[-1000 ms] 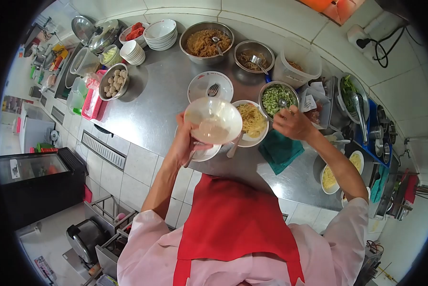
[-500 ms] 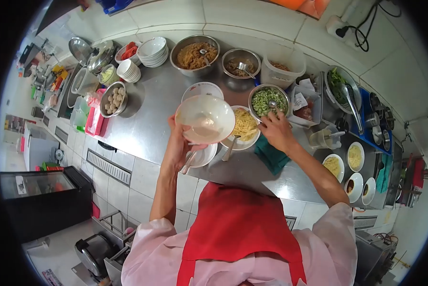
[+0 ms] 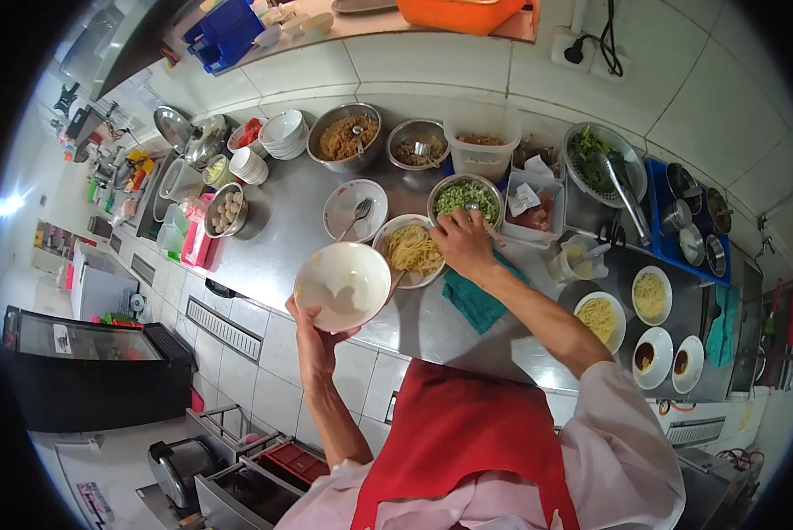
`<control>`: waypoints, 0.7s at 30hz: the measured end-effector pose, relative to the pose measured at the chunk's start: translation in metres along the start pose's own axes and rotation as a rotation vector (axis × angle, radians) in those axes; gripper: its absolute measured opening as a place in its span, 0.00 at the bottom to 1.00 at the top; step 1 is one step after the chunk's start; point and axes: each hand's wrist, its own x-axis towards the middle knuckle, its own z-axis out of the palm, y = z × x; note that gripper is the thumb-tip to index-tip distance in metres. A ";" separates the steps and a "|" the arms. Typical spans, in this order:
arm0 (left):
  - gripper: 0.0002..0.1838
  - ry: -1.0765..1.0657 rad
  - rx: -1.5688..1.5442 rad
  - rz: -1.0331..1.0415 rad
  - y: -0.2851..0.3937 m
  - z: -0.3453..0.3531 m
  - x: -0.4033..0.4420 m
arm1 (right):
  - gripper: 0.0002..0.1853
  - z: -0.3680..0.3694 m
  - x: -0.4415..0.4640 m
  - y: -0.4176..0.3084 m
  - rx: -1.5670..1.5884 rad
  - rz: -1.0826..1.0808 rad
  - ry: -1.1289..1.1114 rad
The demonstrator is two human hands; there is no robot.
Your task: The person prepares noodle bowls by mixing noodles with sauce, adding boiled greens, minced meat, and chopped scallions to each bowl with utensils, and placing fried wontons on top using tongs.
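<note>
A white bowl (image 3: pixel 343 287), its inside facing up, is in my left hand (image 3: pixel 319 340), which holds its lower rim at the counter's front edge. My right hand (image 3: pixel 464 240) is at the near rim of a metal bowl of chopped greens (image 3: pixel 456 196), fingers bent; what they hold, if anything, is hidden. A spoon rests in the greens. Just left of that hand stands a bowl of noodles (image 3: pixel 413 250). Behind the held bowl lies a white plate (image 3: pixel 335 212) with a fork (image 3: pixel 358 215). A green cloth (image 3: pixel 476 296) lies under my right wrist.
Along the back stand metal bowls of food (image 3: pixel 346 139), stacked white bowls (image 3: pixel 283 132) and a clear tub (image 3: pixel 482 155). At the left is a bowl of meatballs (image 3: pixel 227 210). At the right are a colander of leaves (image 3: pixel 591 168), bowls of noodles (image 3: pixel 652 296) and a blue tray (image 3: pixel 661 199).
The view has shifted. The white bowl has come down toward the counter's front edge, uncovering the plate and fork. My right hand has moved in to the greens' near rim.
</note>
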 end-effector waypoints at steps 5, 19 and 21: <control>0.31 0.088 0.015 0.034 -0.039 0.028 -0.049 | 0.05 0.011 -0.022 0.000 0.023 -0.032 0.019; 0.27 -0.535 0.198 -0.226 -0.154 0.215 -0.095 | 0.19 -0.220 -0.397 0.053 0.418 1.460 0.252; 0.24 -0.790 0.105 -0.229 -0.138 0.259 -0.108 | 0.18 -0.228 -0.401 0.038 0.768 1.611 0.460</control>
